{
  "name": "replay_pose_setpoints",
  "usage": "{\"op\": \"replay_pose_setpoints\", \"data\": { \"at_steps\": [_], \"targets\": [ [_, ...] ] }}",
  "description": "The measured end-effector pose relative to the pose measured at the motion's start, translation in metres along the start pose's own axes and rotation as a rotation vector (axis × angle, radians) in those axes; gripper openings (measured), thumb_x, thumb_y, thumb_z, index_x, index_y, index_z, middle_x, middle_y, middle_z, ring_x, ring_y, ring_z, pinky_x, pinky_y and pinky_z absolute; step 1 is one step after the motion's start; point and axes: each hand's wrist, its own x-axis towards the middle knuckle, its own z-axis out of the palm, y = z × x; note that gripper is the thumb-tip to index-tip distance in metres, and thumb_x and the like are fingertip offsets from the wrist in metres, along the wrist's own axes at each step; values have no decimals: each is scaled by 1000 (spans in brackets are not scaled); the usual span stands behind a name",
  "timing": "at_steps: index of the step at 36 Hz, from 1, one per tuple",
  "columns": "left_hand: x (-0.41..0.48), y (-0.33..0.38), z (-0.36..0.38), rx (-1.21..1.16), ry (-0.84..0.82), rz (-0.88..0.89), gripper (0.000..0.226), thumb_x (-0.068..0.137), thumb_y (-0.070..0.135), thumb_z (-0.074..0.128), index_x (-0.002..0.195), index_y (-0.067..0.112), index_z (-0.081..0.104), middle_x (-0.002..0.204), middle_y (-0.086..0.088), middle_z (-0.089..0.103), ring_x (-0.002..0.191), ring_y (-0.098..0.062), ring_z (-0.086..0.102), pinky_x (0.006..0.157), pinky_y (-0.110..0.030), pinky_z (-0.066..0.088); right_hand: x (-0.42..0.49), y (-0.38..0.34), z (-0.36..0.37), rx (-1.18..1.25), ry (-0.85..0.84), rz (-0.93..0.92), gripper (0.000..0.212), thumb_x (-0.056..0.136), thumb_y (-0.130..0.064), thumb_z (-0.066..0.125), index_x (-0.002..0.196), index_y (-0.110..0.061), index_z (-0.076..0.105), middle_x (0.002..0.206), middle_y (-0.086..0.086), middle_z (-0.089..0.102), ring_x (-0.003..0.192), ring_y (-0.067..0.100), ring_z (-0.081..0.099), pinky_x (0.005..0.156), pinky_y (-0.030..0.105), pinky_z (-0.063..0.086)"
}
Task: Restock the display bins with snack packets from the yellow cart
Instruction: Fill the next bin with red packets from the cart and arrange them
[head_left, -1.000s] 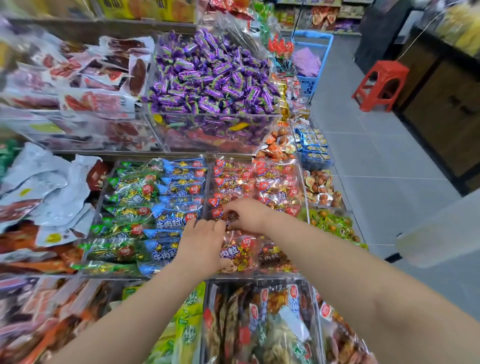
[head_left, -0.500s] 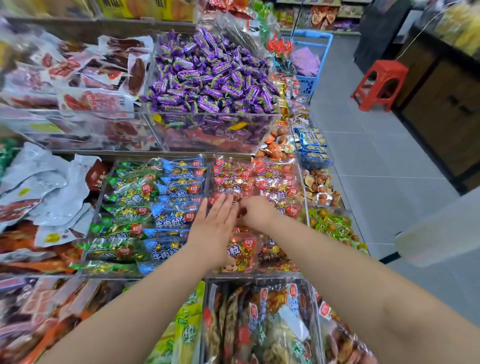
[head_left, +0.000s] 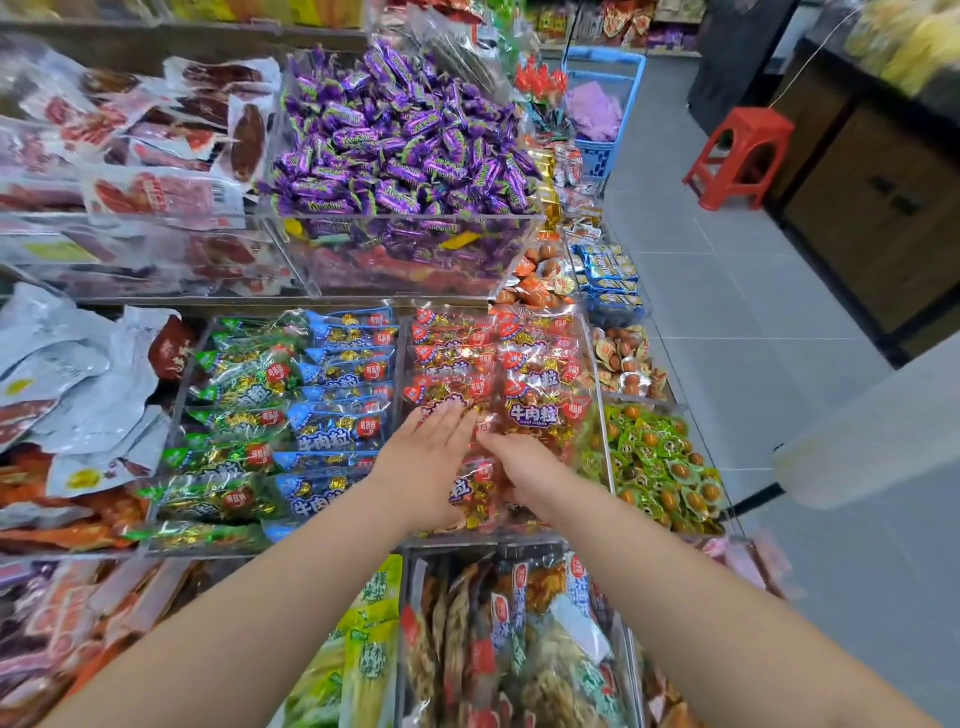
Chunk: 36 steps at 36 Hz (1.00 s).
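Observation:
A clear display bin (head_left: 598, 364) holds several red snack packets (head_left: 535, 364) in rows. My left hand (head_left: 426, 462) lies flat on the packets at the bin's near left, fingers straight and pointing away. My right hand (head_left: 519, 460) rests beside it with fingers extended toward the left hand, touching a red packet (head_left: 475, 486) that lies between the two hands. The bin to the left holds blue packets (head_left: 343, 395) and green packets (head_left: 239, 410). No yellow cart is in view.
Above stands a bin of purple candies (head_left: 400, 140). Green egg packets (head_left: 654, 462) fill the bin to the right. Bagged snacks (head_left: 498, 639) sit in the near bin. A blue basket (head_left: 602, 104) and a red stool (head_left: 737, 150) stand on the tiled aisle floor.
My left hand has gone from curled to flat and slid forward onto the red packets. My right hand has drawn back toward me and spread its fingers.

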Motion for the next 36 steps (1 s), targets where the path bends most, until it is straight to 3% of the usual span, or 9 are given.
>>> {"op": "replay_pose_setpoints", "data": {
  "at_steps": [4,13,17,22,24,26,29,33,36],
  "targets": [
    [7,-7,10,61,-1,-96,131,68,77,59,147,16,-25,158,-6,-23,146,-22,-19,108,-49,-20,2,-1,9,178,-1,45,59,94,-41,49,142,-9,36,147,9,39,134,29,36,111,47,29],
    [18,-7,8,146,-70,-113,145,55,90,53,142,11,-32,154,-12,-32,144,-28,-24,112,-55,-14,-16,7,-9,170,71,-48,33,93,-29,55,119,-10,58,102,5,64,99,21,57,100,45,45],
    [13,-7,0,100,-107,-105,140,57,91,49,147,13,-26,154,-11,-31,144,-27,-24,111,-59,-12,-37,16,-33,282,175,-84,10,95,-19,52,95,-10,56,105,9,64,92,19,56,89,36,49],
    [-2,18,-15,-115,258,-82,88,85,70,44,149,14,25,158,-13,20,147,-30,11,116,-54,8,-81,46,-64,437,173,-143,22,95,-12,52,114,-1,57,81,5,63,64,11,59,59,19,47],
    [-11,40,-17,-282,505,-6,51,91,45,54,128,12,55,129,-14,57,124,-33,48,103,-49,36,-96,67,-74,487,235,-143,24,95,-9,51,115,2,56,72,4,63,60,12,57,62,22,49],
    [-23,67,-14,-532,560,52,24,89,30,58,105,14,66,95,-5,67,91,-27,62,79,-40,48,-111,89,-84,552,297,-106,15,95,-9,51,105,0,58,62,1,59,52,10,54,54,20,48],
    [-39,116,2,-933,275,29,8,90,26,58,85,28,64,77,9,64,72,-15,59,67,-29,45,-134,133,-98,620,381,-40,14,96,-12,49,84,-12,56,58,-3,56,52,8,53,52,19,46],
    [-53,184,45,-1235,-151,-98,22,94,18,55,73,24,61,85,-8,66,79,-25,65,71,-32,49,-163,219,-109,675,508,77,18,93,-11,48,77,-16,54,57,-3,52,45,6,50,47,20,39],
    [-71,226,81,-1345,-402,-253,22,96,15,51,75,18,57,79,-10,62,55,-16,59,49,-20,44,-191,296,-110,805,595,212,28,95,-6,41,69,-16,45,39,-6,47,30,3,44,35,13,32]
  ]
}}
